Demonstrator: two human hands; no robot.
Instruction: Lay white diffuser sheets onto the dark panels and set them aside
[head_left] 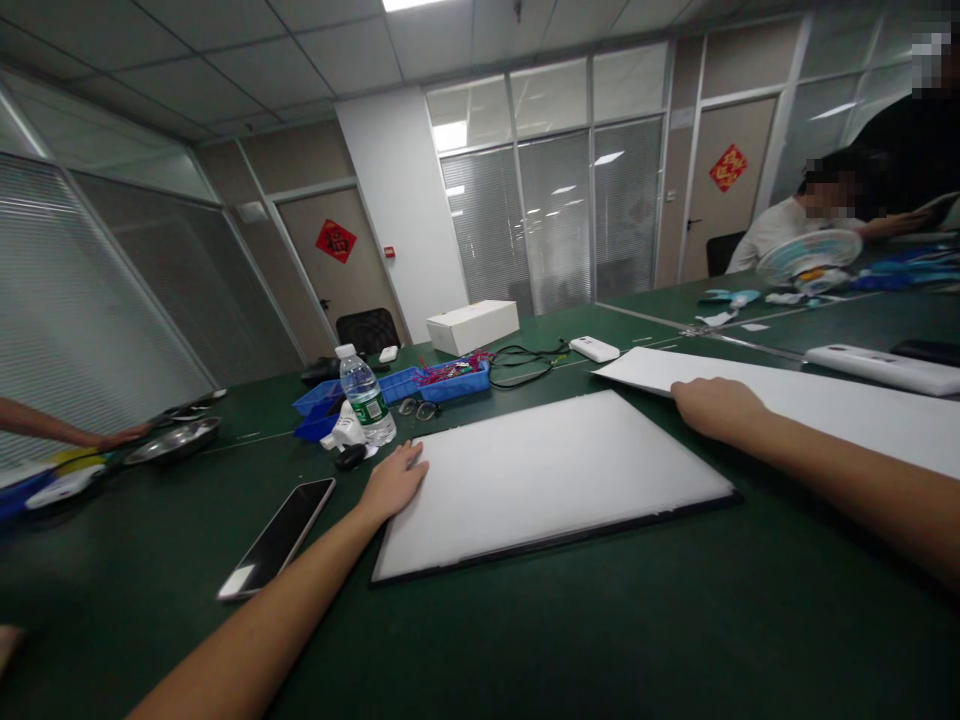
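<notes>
A flat white rectangular panel [555, 470] with a thin black border lies on the green table in front of me. My left hand [394, 482] rests on the panel's left edge near its far corner, fingers extended over the rim. To the right, my right hand [718, 408] is closed on the near edge of a thin white sheet [840, 415]. That sheet is tilted and its left corner is raised beside the panel; its right end runs out of view. Fingers under the sheet are hidden.
Left of the panel lie a smartphone [279, 540] and a water bottle [367, 395]. Behind stand blue trays [454, 385], glasses [420, 408], a white box [474, 327] and a cabled white device [594, 349]. People sit and stand at far right; another person's hand [124, 437] reaches in from the left.
</notes>
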